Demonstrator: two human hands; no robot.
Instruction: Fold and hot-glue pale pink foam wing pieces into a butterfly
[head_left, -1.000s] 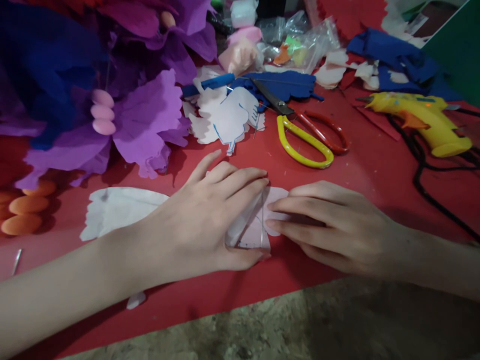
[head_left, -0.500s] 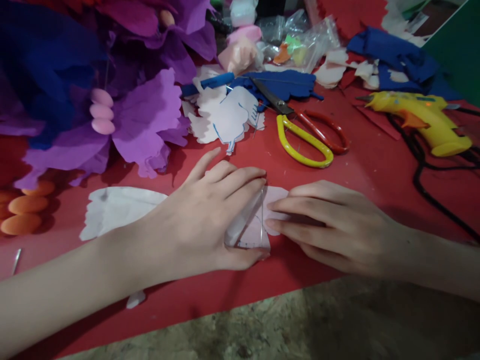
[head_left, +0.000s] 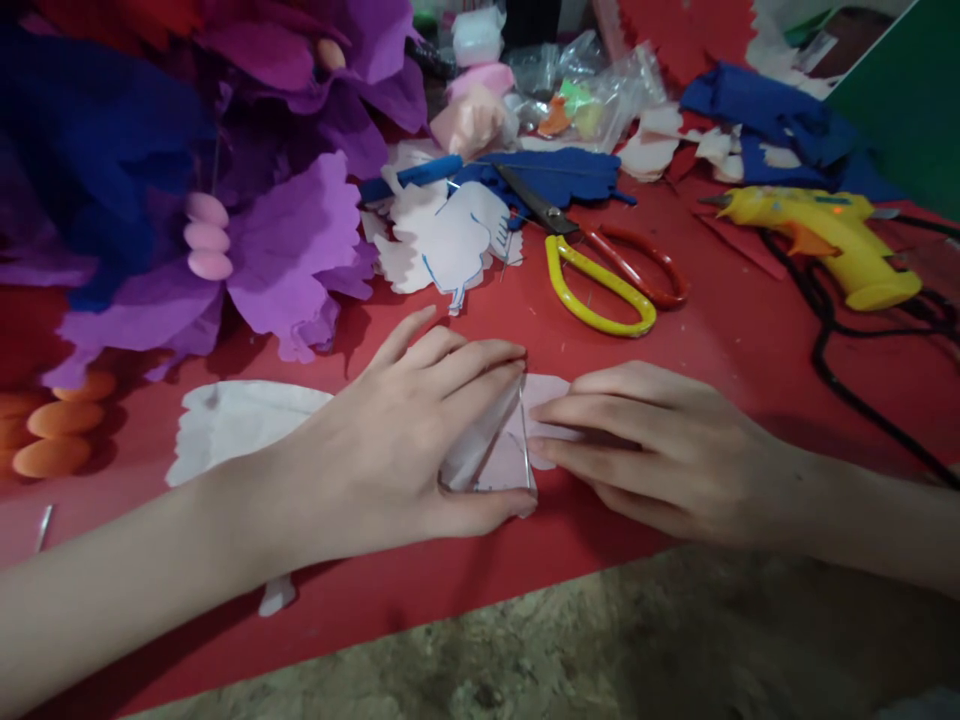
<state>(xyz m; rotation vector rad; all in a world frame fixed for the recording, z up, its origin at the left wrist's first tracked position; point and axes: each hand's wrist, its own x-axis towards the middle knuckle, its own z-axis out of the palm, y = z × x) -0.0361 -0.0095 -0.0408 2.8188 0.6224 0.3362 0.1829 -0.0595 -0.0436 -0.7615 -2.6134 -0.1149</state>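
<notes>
Left hand (head_left: 397, 435), thumb and fingers spread, presses pale paper (head_left: 502, 465); one wire (head_left: 524, 440) spans that gap. Right hand (head_left: 667, 455), fingers bent, touches the paper's right end, grip hidden. Beyond it: one pair of scissors (head_left: 556, 221), one glue gun (head_left: 832, 238). Beyond the left: three pink ovals (head_left: 207, 237).

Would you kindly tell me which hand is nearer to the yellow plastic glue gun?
Right: the right hand is in front of and left of the yellow plastic glue gun; the left hand is farther left.
</notes>
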